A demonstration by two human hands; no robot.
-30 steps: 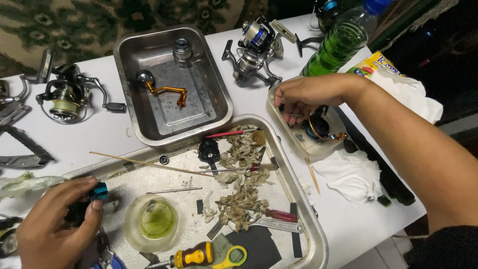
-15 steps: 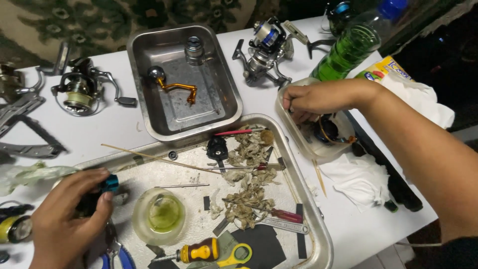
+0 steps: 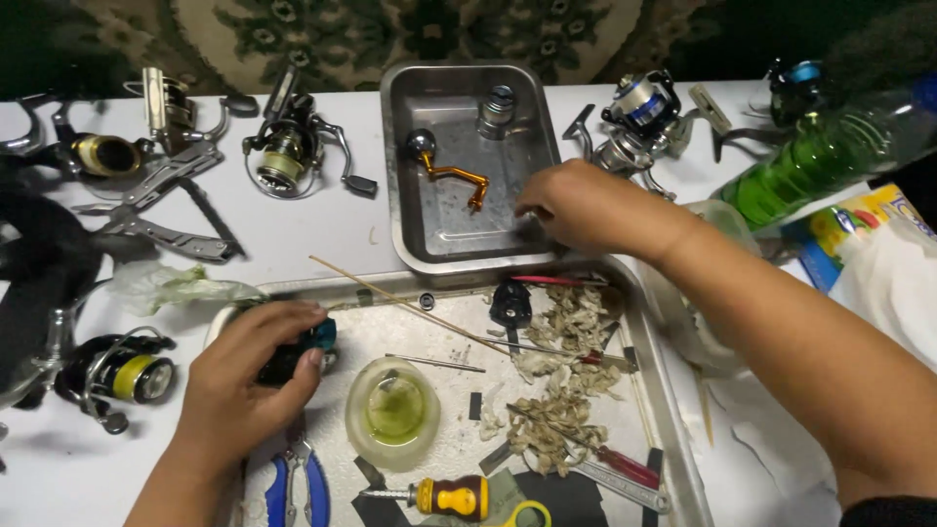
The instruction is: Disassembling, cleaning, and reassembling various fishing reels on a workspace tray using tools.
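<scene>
Right hand has left the small dish at the table's right edge and now sits over the near rim of the steel pan, fingers curled down at the pan's right corner; whether they pinch anything I cannot tell. Orange reel handle and a silver spool lie inside, apart from my fingers. Left hand is closed around a dark reel body with a teal part, resting at the left end of the big tray, just beside the cup of yellowish liquid. Judgement: keep the left grip firm and low on the tray. Place small parts flat in the pan, clear of the handle, so nothing rolls.
</scene>
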